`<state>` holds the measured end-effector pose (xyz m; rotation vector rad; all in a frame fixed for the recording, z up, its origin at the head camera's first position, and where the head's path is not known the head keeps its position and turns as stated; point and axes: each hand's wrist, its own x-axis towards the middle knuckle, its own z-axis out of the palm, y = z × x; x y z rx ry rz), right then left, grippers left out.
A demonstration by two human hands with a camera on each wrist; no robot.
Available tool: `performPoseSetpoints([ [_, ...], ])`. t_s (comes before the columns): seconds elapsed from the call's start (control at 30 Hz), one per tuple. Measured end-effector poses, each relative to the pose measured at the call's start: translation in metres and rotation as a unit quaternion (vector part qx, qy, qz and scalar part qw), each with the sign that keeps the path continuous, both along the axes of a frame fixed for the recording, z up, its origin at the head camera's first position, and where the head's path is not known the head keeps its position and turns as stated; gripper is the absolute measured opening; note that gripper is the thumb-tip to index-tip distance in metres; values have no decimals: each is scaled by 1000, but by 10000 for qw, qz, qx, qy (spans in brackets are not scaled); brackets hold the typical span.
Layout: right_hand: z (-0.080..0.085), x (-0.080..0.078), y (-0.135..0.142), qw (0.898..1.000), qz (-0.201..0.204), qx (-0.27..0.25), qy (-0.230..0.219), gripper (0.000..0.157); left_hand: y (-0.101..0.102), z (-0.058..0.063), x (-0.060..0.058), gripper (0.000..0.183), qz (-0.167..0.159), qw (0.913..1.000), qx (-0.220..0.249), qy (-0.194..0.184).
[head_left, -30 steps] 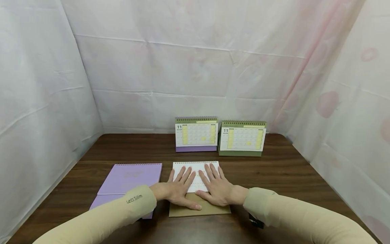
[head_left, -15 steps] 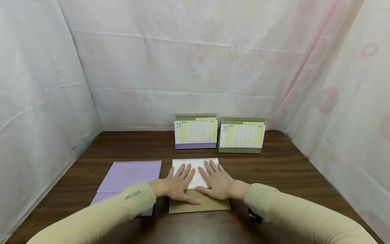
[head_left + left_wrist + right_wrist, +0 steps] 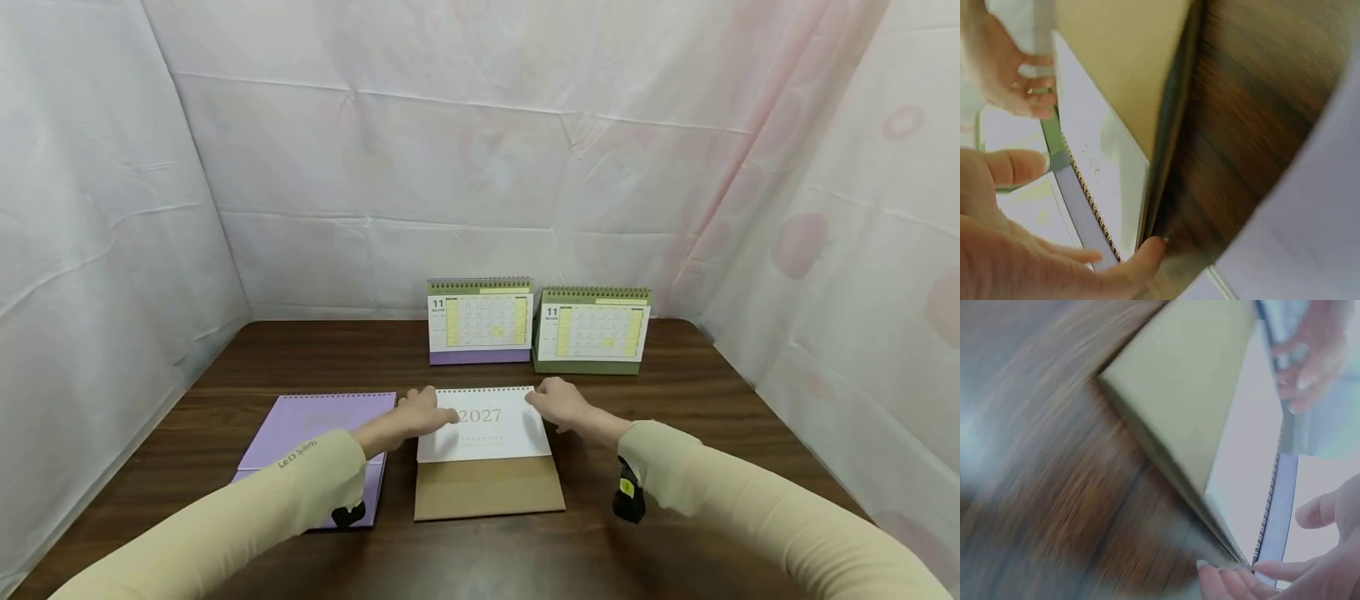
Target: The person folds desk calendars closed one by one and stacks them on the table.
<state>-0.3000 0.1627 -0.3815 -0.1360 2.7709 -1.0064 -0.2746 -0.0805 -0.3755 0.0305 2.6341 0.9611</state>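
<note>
A tan desk calendar (image 3: 487, 490) with a white "2027" cover page (image 3: 483, 440) lies low on the table in front of the person. My left hand (image 3: 412, 415) is at its upper left corner, the thumb stretched over the page. In the left wrist view a fingertip (image 3: 1150, 250) meets the calendar's side edge near the spiral, while the thumb stays apart from it. On the opposite side, my right hand (image 3: 566, 406) reaches the upper right corner. Its fingers (image 3: 1229, 581) touch that corner in the right wrist view, with the thumb held away.
A purple calendar (image 3: 330, 412) lies to the left, partly under the left sleeve (image 3: 300, 483). Behind stand two propped calendars showing month 11, one with a purple base (image 3: 480, 357) and one with a green base (image 3: 588, 367). Pale curtains (image 3: 465, 167) enclose the table (image 3: 705, 417).
Both hands have lifted off the calendar's page, where they lay flat, and moved outward and up to its two top corners. The "2027" print is now uncovered.
</note>
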Motion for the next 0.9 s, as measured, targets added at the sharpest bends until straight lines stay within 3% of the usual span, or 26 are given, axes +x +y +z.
performPoseSetpoints([
  [0.1, 7, -1, 2, 9872, -774, -808, -1132, 26, -1, 1, -3, 82, 731, 9927, 783, -547],
  [0.17, 10, -1, 3, 9737, -1076, -1256, -1570, 30, 0, 1, -4, 84, 1089, 9848, 1115, -766],
  [0.27, 12, -2, 4, 9596, -1209, -1651, -1932, 23, 1, 0, -7, 80, 1445, 9767, 1348, -834],
  [0.53, 12, -1, 9, 9448, -1184, -2053, -2261, 34, -1, -5, -12, 70, 1962, 9591, 1745, -1060],
  [0.73, 10, -2, 7, 9398, -1324, -2121, -2331, 31, -2, -7, -14, 68, 2051, 9563, 1787, -1071],
  [0.9, 11, -4, 2, 9352, -1449, -2196, -2371, 23, -9, -2, -14, 72, 2010, 9555, 1895, -1038],
])
